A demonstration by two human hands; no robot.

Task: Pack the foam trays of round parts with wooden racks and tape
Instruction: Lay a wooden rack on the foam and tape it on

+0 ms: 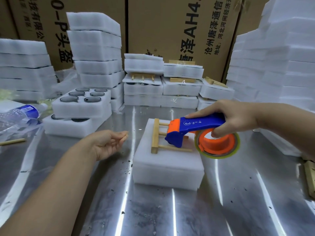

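The work surface is a shiny metal table (153, 210), streaked with glare and dotted with dark crumbs. Near its middle lies a closed white foam tray (167, 169) with a wooden rack (155, 135) flat on top. The right hand (233, 116) grips a blue and orange tape dispenser (196, 128), whose nose touches down on the rack, with the tape roll (219, 145) hanging past the tray's right edge. The left hand (109, 143) hovers just left of the tray, palm up, fingers loosely curled and holding nothing.

To the left, an open tray (80, 106) shows dark round parts (92, 99) in its pockets. It sits on another tray, with a plastic water bottle (20, 111) and a loose wooden stick (12, 141) nearby. Foam stacks (97, 48) crowd the back and both sides – some at the rear, the packed trays (180, 89), carry racks under tape – and printed cardboard boxes (170, 31) wall the room behind
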